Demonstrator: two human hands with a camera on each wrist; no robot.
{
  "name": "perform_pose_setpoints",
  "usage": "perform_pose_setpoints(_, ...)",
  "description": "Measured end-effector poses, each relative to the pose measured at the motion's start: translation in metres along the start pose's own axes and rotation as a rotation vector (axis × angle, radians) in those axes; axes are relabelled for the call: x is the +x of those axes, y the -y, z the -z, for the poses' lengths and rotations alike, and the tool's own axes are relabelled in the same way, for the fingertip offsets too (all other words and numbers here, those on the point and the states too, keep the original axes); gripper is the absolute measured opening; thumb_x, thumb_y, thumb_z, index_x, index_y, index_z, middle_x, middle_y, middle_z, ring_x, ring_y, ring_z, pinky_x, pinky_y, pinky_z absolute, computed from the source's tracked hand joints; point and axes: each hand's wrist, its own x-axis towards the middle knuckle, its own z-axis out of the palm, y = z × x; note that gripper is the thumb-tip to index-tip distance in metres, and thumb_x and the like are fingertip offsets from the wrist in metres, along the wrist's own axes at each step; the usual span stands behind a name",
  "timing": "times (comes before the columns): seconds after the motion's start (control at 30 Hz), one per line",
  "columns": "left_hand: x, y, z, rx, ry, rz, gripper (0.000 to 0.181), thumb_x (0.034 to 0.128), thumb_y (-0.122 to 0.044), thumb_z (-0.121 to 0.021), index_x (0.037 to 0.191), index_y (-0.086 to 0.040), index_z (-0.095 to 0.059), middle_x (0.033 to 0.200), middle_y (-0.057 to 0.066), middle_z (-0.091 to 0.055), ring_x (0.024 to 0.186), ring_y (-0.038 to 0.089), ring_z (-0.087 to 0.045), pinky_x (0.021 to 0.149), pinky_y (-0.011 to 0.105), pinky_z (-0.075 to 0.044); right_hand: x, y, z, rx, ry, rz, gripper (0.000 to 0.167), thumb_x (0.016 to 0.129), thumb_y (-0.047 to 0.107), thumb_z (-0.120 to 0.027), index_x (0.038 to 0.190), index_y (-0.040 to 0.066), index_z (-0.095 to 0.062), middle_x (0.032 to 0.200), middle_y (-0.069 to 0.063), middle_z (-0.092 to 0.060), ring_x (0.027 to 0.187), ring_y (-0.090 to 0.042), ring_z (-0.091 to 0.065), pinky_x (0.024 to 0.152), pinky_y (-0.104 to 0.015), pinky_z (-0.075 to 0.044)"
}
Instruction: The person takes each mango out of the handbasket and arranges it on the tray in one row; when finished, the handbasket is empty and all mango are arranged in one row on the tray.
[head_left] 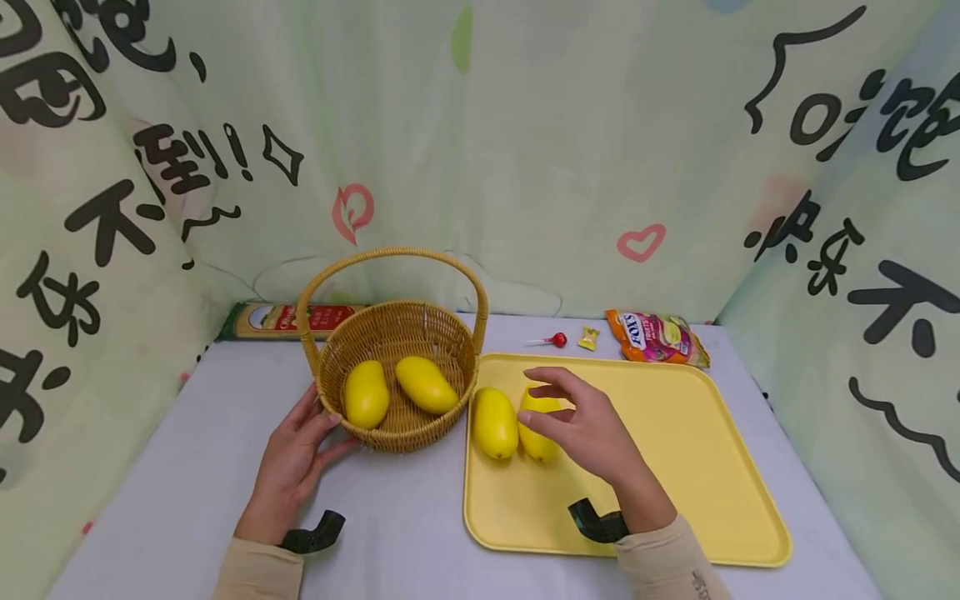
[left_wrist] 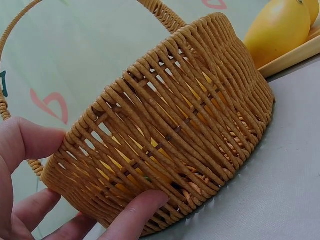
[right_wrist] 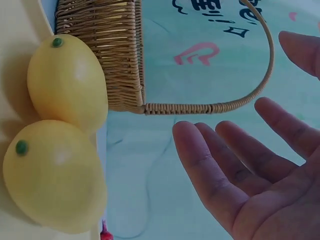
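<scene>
Pale-green fabric (head_left: 547, 150), printed with black characters and pink hearts, hangs behind and on both sides of the wicker basket (head_left: 397, 440), which stands before you on a table (head_left: 405, 517) covered in white. Your left hand (head_left: 288, 462) grips the basket at its near left side, fingers set against the woven wall and rim. Beneath the basket's arched handle (head_left: 393, 252) lie two yellow mangoes, a left mango (head_left: 367, 394) and a right mango (head_left: 426, 385). Your right hand (head_left: 588, 425), holding nothing, hovers to the right of the basket with its fingers loosely bent over a yellow tray (head_left: 637, 475). On that tray, just beside the basket, sit an inner mango (head_left: 495, 423), nearest the wicker, and an outer mango (head_left: 542, 446), partly hidden by your hand. Behind the basket and to its left lies a green-and-red package (head_left: 322, 318); beyond it to the right, in a row, are a red lollipop (head_left: 559, 340), a yellow-wrapped candy (head_left: 588, 338) and a Fox's candy bag (head_left: 658, 337). Beige sleeves (head_left: 258, 571) cover your forearms.
</scene>
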Motion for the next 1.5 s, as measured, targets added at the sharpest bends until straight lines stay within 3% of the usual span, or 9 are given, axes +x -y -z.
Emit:
perform_pose_setpoints(0.2, -0.001, -0.002, -0.001, 0.014, -0.005, -0.002, 0.073, 0.1097, -0.008, -0.052, 0.169, -0.038, -0.022, 0.178, -0.005, -0.022, 0.153, 0.024, -0.039, 0.105, 0.047, -0.057, 0.023, 0.016, -0.010, -0.045, 0.104, 0.076, 0.063, 0.092, 0.031, -0.083, 0.149, 0.022, -0.059, 0.152, -0.004, -0.060, 0.134, -0.033, -0.062, 0.102, -0.048, -0.061)
perform_pose_setpoints(0.47, -0.002, 0.001, -0.001, 0.027, -0.015, -0.013, 0.075, 0.1083, -0.008, -0.055, 0.170, -0.035, -0.022, 0.177, -0.003, -0.024, 0.144, 0.018, -0.047, 0.101, 0.043, -0.060, 0.051, 0.032, -0.026, -0.154, 0.251, 0.205, 0.071, 0.092, 0.035, -0.082, 0.155, 0.020, -0.053, 0.161, -0.003, -0.052, 0.147, -0.033, -0.050, 0.113, -0.056, -0.052)
perform_pose_setpoints(0.73, -0.001, 0.000, -0.001, 0.022, -0.016, -0.005, 0.074, 0.1088, -0.007, -0.053, 0.169, -0.037, -0.023, 0.177, -0.004, -0.024, 0.148, 0.021, -0.044, 0.103, 0.044, -0.059, 0.081, 0.049, -0.043, -0.289, 0.342, 0.290, 0.073, 0.092, 0.032, -0.083, 0.157, 0.015, -0.052, 0.161, -0.005, -0.053, 0.150, -0.028, -0.048, 0.124, -0.051, -0.042)
perform_pose_setpoints(0.93, -0.002, -0.001, -0.001, 0.017, -0.015, 0.004, 0.074, 0.1091, -0.007, -0.053, 0.169, -0.038, -0.022, 0.177, -0.005, -0.023, 0.150, 0.023, -0.042, 0.104, 0.043, -0.059, 0.104, 0.058, -0.056, -0.361, 0.405, 0.274, 0.077, 0.090, 0.030, -0.085, 0.158, 0.016, -0.051, 0.162, -0.005, -0.052, 0.153, -0.028, -0.044, 0.128, -0.048, -0.036)
perform_pose_setpoints(1.17, -0.001, 0.000, -0.001, 0.018, -0.012, 0.004, 0.074, 0.1090, -0.008, -0.053, 0.169, -0.038, -0.022, 0.177, -0.006, -0.023, 0.149, 0.022, -0.043, 0.104, 0.043, -0.059, 0.123, 0.063, -0.070, -0.463, 0.494, 0.203, 0.079, 0.091, 0.031, -0.084, 0.159, 0.016, -0.048, 0.165, -0.004, -0.049, 0.156, -0.030, -0.038, 0.130, -0.049, -0.034)
perform_pose_setpoints(1.5, -0.002, -0.001, -0.001, 0.023, -0.005, 0.005, 0.074, 0.1089, -0.007, -0.053, 0.169, -0.038, -0.022, 0.178, -0.005, -0.022, 0.150, 0.023, -0.042, 0.104, 0.043, -0.059, 0.143, 0.062, -0.092, -0.557, 0.599, 0.178, 0.074, 0.089, 0.022, -0.082, 0.157, 0.018, -0.053, 0.162, -0.005, -0.052, 0.148, -0.030, -0.045, 0.122, -0.045, -0.043)
